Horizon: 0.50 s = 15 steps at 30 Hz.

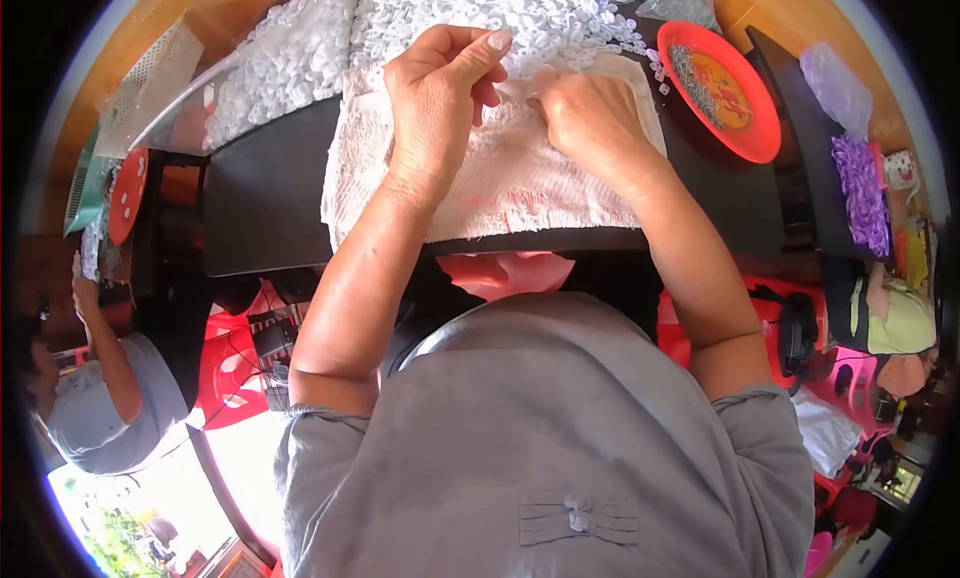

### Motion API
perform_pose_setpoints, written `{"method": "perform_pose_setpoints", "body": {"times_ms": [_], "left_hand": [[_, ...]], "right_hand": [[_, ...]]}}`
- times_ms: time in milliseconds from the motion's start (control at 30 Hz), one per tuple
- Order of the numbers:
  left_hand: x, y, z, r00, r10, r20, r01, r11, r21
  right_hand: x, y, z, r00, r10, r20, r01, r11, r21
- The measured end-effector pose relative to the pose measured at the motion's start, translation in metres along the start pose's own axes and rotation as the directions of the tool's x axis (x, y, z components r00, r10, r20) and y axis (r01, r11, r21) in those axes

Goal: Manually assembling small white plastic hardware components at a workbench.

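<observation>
My left hand (435, 93) is raised over a pale towel (500, 200), its thumb and forefinger pressed together. Whatever is in that pinch is too small to make out. Beside it my right hand (590, 118) bends down low over the towel with curled fingers. Its fingertips are partly hidden and blurred, so what they grip cannot be seen. Just beyond both hands lies a large heap of small white plastic pieces (460, 10), many with holes in them. Some of these pieces spread onto the far edge of the towel.
On the right of the black table (270, 183) sits a red oval plate (762, 128) with small thin metal parts. A clear bag of white pieces (285, 73) lies at the left. A purple bundle (860, 193) is farther right. Another person (110, 398) works at far left.
</observation>
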<state>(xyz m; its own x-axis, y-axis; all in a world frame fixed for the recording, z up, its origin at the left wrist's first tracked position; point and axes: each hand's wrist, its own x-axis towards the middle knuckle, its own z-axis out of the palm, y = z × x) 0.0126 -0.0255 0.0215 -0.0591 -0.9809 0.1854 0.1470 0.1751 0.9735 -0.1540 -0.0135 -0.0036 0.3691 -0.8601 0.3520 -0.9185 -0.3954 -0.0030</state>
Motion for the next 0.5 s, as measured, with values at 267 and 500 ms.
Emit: {"method": "perform_pose_setpoints", "body": {"times_ms": [267,500], "left_hand": [[-0.001,0.007,0.003,0.998,-0.057,0.024,0.059,0.996,-0.072],[0.001,-0.007,0.0,0.999,0.036,0.036,-0.036,0.999,-0.02]], "right_hand": [[0.012,0.003,-0.001,0.992,-0.024,0.122,0.029,0.999,-0.04],[0.013,0.007,0.001,0.985,-0.059,0.159,0.067,0.997,-0.044]]}}
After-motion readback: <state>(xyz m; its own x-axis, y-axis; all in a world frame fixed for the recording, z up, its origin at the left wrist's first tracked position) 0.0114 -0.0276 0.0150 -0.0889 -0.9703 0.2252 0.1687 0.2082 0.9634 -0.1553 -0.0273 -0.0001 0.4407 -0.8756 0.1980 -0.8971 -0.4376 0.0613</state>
